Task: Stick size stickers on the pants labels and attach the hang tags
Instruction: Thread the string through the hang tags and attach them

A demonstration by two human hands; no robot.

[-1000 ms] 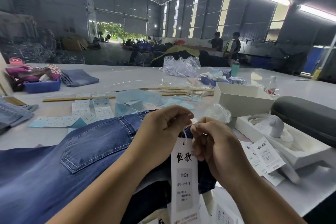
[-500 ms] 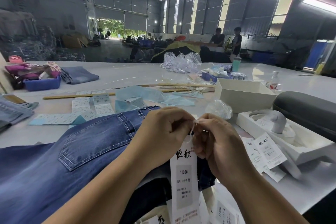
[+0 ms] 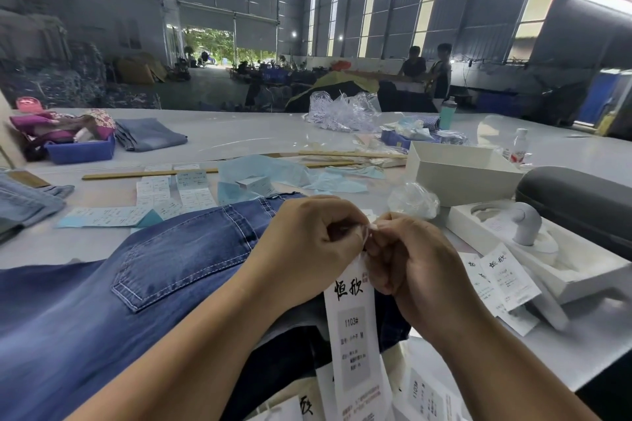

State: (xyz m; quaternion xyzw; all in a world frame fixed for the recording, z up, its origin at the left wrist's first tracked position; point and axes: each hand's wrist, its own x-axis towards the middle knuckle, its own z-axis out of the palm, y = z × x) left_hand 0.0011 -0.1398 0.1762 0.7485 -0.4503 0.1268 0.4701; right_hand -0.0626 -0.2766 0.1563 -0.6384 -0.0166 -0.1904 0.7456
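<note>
Left hand [image 3: 309, 243]: fingers curled, thumb and fingertips pinching a thin pale string [image 3: 366, 234] at the top of the hang tag [image 3: 354, 335]. Right hand [image 3: 415, 260]: fingers curled too, pinching the same string from the other side; the 2 hands touch at the fingertips.

Tag: long white card rectangle, hanging below the pinch point, tilted slightly. Bold black characters at the top, grey panel reading "1103#", small print lower down, red print near the bottom edge.

Jeans [image 3: 119, 301]: mid-blue denim, washed, pale contrast stitching round a patch pocket. They lie flat under both forearms, waistband end beneath the hands.

More tags [image 3: 424, 396]: loose white cards, just below the hands at the near edge. 2 further tags [image 3: 502, 278] lean on a white moulded tray [image 3: 564, 270] to the right; a grey rounded device [image 3: 525, 224] stands in it.

Beyond the tray: dark oblong case [image 3: 578, 198], open white box [image 3: 461, 174], crumpled clear bag [image 3: 413, 198].

Behind the jeans: sticker sheets [image 3: 174, 191], white on pale blue backing, flat on the glossy pale surface [image 3: 239, 137]. Long wooden rulers [image 3: 143, 174] beyond them. Far left: blue plastic bin [image 3: 80, 150], folded denim [image 3: 150, 133].
</note>
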